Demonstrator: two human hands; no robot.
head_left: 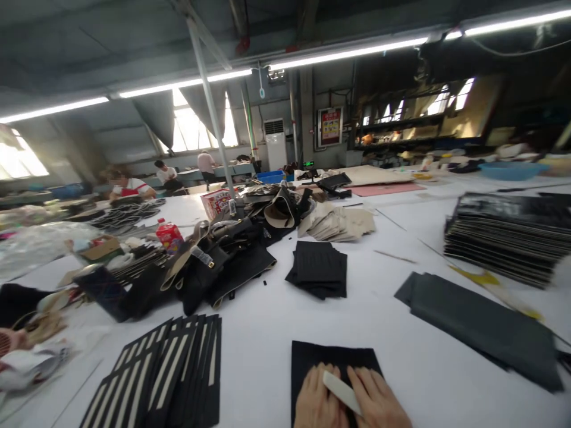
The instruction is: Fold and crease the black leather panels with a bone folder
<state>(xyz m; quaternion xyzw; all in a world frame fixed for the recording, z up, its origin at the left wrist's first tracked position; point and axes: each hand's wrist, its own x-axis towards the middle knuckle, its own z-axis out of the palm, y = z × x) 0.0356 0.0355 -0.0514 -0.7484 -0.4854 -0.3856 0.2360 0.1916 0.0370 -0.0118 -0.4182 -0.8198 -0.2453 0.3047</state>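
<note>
My left hand (pixel 316 399) lies flat on a black fabric piece (pixel 332 359) at the table's near edge, fingers stretched out. My right hand (pixel 377 401) rests beside it, fingers closed on a flat white tool (pixel 341 390) that slants across the fabric between both hands. A fanned row of black pieces with pale strips (pixel 165 371) lies just left of the fabric.
A stack of black squares (pixel 319 267) sits mid-table, dark sheets (pixel 484 324) at right, a tall layered stack (pixel 506 238) far right. Bags and straps (pixel 214 255) and a red bottle (pixel 169 235) lie at left. Other people work at far tables (pixel 129 187).
</note>
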